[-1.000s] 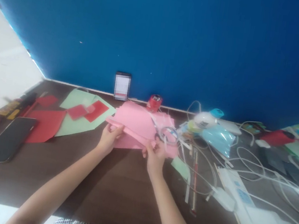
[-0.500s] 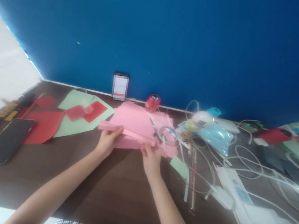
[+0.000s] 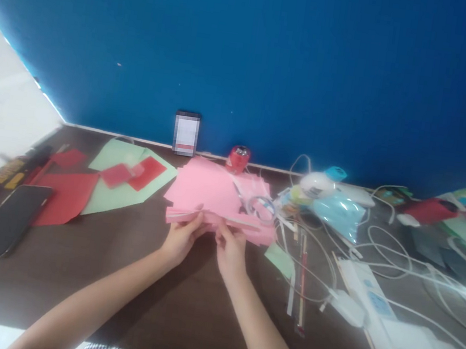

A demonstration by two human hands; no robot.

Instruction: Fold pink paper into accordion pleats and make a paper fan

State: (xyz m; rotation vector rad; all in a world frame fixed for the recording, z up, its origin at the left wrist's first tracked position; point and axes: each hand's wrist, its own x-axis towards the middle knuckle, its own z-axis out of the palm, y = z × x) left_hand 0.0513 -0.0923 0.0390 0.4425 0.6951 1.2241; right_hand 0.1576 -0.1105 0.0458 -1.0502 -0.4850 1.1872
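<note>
Both of my hands meet at the near edge of a folded pink paper (image 3: 208,197) that lies on a stack of pink sheets on the dark wooden table (image 3: 182,299). My left hand (image 3: 181,240) pinches the fold from the left. My right hand (image 3: 229,248) pinches it just to the right, the two hands almost touching. Scissors (image 3: 255,205) with a pale ring handle rest on the pink stack beyond my right hand.
Red squares (image 3: 65,195) and a pale green sheet (image 3: 123,180) lie at the left, with a black phone (image 3: 6,220) nearer the table's left edge. A red tape roll (image 3: 238,158) stands by the blue wall. White cables (image 3: 397,259), a glue bottle (image 3: 321,183) and packets crowd the right side.
My left hand has slid right along the pink fold until it is next to my right hand. The strip that stuck out to the left is now pulled in.
</note>
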